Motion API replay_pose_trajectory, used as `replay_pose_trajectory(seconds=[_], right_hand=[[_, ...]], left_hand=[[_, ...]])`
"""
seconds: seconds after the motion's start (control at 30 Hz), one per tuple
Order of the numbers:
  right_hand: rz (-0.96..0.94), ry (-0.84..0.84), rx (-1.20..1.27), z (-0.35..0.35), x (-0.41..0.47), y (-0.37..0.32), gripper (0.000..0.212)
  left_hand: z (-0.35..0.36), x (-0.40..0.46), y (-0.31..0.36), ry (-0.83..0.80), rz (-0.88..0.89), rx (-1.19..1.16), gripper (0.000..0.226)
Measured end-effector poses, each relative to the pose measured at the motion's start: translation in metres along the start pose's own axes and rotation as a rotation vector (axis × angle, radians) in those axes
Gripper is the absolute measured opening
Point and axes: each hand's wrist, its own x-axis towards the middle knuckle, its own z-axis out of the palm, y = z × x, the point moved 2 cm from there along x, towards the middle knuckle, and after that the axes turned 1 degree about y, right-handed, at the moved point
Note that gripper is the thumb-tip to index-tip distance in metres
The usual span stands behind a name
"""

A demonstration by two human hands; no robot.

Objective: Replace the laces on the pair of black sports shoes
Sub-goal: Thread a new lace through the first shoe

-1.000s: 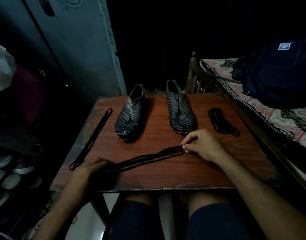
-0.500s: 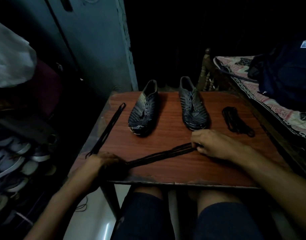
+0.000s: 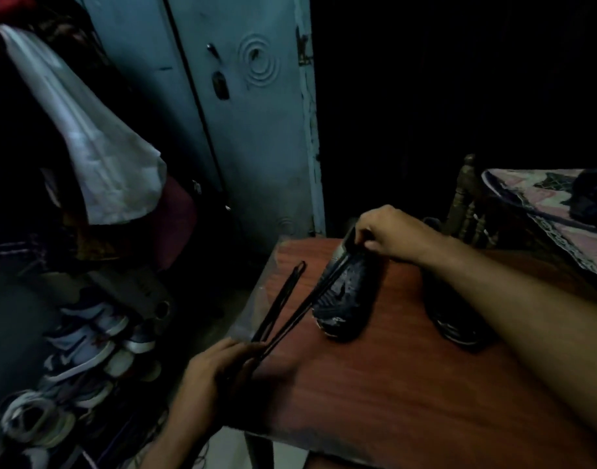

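Observation:
Two black sports shoes stand on the red-brown table [image 3: 408,384]. The left shoe [image 3: 351,299] shows in full; my right forearm hides most of the right shoe [image 3: 456,328]. A folded black lace [image 3: 300,313] stretches taut between my hands, running over the left shoe's side. My left hand [image 3: 219,370] grips its near end at the table's left front corner. My right hand [image 3: 388,231] pinches its far end at the left shoe's heel. A second black lace [image 3: 287,289] lies along the table's left edge, just beside the held one.
A blue metal door [image 3: 256,130] stands behind the table. A white cloth [image 3: 87,140] hangs at the left, above a heap of sneakers [image 3: 80,350] on the floor. A bed with a patterned sheet [image 3: 544,211] and a wooden post [image 3: 466,198] border the table's right side.
My right hand carried its lace end from the table's front up to the left shoe's heel. My left hand kept its grip. The view swung left, and the coiled lace at right left the frame.

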Motion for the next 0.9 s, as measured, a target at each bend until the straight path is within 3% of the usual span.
replay_pose_trajectory(seconds=[0.13,0.3,0.43,0.7,0.9], right_hand=[[-0.021,-0.051,-0.057,0.041,0.062,-0.015,0.014],[-0.098,-0.185,-0.186,0.097,0.101,-0.028,0.011],[-0.139,-0.266,-0.234,0.123,0.111,-0.028,0.007],[-0.136,-0.235,-0.211,0.142,0.118,-0.034,0.013],[-0.133,-0.19,-0.12,0.14,0.115,-0.031,0.014]], left_hand=[[-0.008,0.002,-0.013,0.121,-0.052,0.02,0.019],[-0.003,0.003,-0.031,0.008,-0.111,0.097,0.025],[0.005,-0.004,-0.03,-0.03,-0.042,0.202,0.03],[0.022,-0.002,-0.031,-0.076,0.054,0.435,0.023],[0.023,-0.003,-0.034,-0.087,-0.031,0.371,0.027]])
